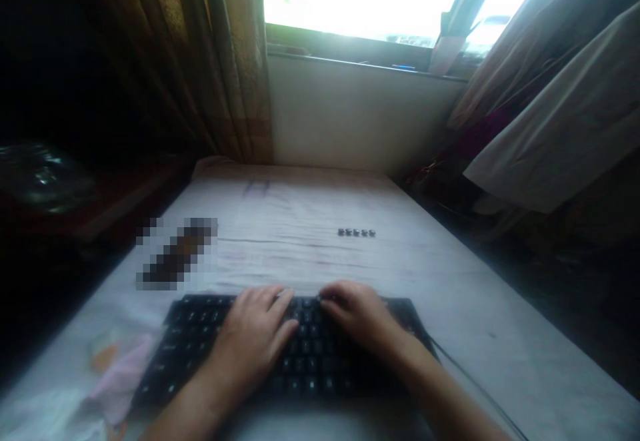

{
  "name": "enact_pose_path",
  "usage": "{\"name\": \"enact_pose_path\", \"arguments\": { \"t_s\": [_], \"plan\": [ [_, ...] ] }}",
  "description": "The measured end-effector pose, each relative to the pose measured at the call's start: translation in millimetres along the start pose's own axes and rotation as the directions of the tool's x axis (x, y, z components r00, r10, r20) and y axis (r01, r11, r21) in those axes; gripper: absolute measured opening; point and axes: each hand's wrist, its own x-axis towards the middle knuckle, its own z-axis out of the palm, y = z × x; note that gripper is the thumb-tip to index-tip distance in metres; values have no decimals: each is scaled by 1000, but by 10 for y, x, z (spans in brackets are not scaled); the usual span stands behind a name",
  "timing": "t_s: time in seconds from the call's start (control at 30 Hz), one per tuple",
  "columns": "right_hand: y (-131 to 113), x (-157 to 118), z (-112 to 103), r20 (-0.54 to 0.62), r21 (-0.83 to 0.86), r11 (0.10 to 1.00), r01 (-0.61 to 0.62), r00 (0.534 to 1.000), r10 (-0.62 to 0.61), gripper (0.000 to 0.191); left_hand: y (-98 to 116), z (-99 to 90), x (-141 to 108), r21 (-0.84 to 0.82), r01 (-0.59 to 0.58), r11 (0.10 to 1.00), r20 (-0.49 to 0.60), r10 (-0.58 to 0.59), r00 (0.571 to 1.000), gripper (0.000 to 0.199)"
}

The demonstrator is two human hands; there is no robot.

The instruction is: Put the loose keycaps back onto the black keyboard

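A black keyboard (310,364) lies on the cloth-covered surface in front of me, keys upward. My left hand (257,328) rests across its middle-left part, fingers stretched toward the far row and thumb apart. On the right half, my right hand (357,311) is curled at the far edge. Its thumb and forefinger come together over the keys, and whatever may be between them is too small to make out. Beyond the keyboard stands a short row of several small dark, shiny round pieces (356,232), touched by neither hand.
A pixelated dark item (177,254) lies on the pale cloth (290,208) at left. Pink cloth (123,378) sits beside the keyboard's left edge. A cable (475,378) runs off right. Curtains (240,61) and a bright window (360,1) are behind; fabric (555,128) hangs at right.
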Motion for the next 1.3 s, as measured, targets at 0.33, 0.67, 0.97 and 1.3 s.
{"name": "enact_pose_path", "arguments": {
  "t_s": [0.33,0.67,0.97,1.3],
  "plan": [
    [46,-1,95,-7,-34,998,59,998,-59,14,210,23,-18,-46,-132,990,-45,130,991,36],
    [81,15,136,-29,39,999,39,999,-38,12,204,35,10,-55,-112,992,38,115,993,46],
    [99,51,50,17,59,998,20,1000,-21,20,220,13,35,-86,-93,992,68,99,993,46],
    [50,108,82,-25,16,997,-78,997,79,10,221,13,37,-73,-94,993,66,99,993,47]
  ]
}}
